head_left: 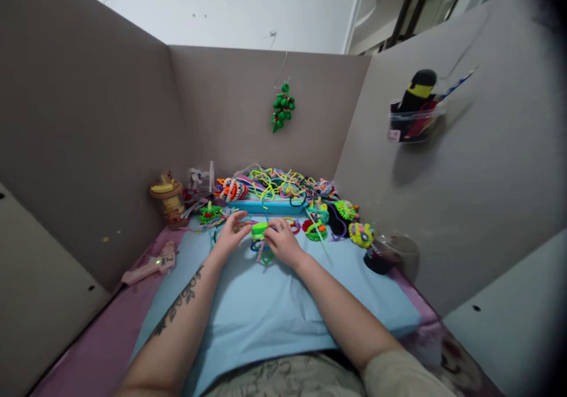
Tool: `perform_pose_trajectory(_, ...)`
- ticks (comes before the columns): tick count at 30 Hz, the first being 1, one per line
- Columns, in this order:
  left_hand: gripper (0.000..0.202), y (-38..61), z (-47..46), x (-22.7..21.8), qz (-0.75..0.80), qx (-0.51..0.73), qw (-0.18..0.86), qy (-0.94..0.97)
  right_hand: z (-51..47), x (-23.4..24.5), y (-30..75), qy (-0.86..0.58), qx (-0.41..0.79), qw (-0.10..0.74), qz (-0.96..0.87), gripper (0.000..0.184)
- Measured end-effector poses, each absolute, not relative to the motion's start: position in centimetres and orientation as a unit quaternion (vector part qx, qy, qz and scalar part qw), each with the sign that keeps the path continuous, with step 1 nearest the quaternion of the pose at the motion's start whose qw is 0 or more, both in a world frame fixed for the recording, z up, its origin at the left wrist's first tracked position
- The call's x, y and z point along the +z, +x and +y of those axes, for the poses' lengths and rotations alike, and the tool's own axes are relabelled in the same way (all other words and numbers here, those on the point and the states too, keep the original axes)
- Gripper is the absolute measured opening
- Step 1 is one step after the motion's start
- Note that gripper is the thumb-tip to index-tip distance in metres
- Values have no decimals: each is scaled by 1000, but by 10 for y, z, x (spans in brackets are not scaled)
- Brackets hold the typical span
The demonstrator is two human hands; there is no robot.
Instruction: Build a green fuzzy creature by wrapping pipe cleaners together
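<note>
Over the middle of the blue cloth, my right hand [283, 241] grips a small bright green pipe-cleaner piece [259, 230] at its right side. Blue, pink and darker green loops hang below it. My left hand [232, 233] is just left of the piece, its fingers apart and curved, with nothing visible in them. Whether a left fingertip touches the piece is too small to tell. Behind both hands stands a blue tray [266, 208] heaped with pipe cleaners [277, 183] in many colours.
Finished pipe-cleaner figures [361, 234] lie right of the tray. A pink glue gun [153, 268] with a lit green light and a lidded cup [169, 202] are on the left. At right stands a dark cup [380, 256]. Grey panels [252, 101] enclose the table.
</note>
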State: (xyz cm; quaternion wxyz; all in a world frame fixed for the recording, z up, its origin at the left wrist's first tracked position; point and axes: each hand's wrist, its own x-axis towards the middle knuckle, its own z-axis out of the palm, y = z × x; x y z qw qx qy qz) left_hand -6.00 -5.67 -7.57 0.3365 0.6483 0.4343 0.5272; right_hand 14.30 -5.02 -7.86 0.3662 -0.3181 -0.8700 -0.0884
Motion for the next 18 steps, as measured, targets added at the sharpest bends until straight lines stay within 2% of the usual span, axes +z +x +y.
perform_pose_trajectory(3,23,-53,-62,-81,467,532,270,653,-53,-89,140,-356,-106,372,-850,17)
perform_pose_trajectory(8,14,-36,-73,-88,465,474,220,715,-56,-98,137,-388,-122,370,-835,20)
perform_pose_trajectory(18,15,-31,-66,-99,474,452,211,725,-56,-103,133,-412,-125,359,-828,15)
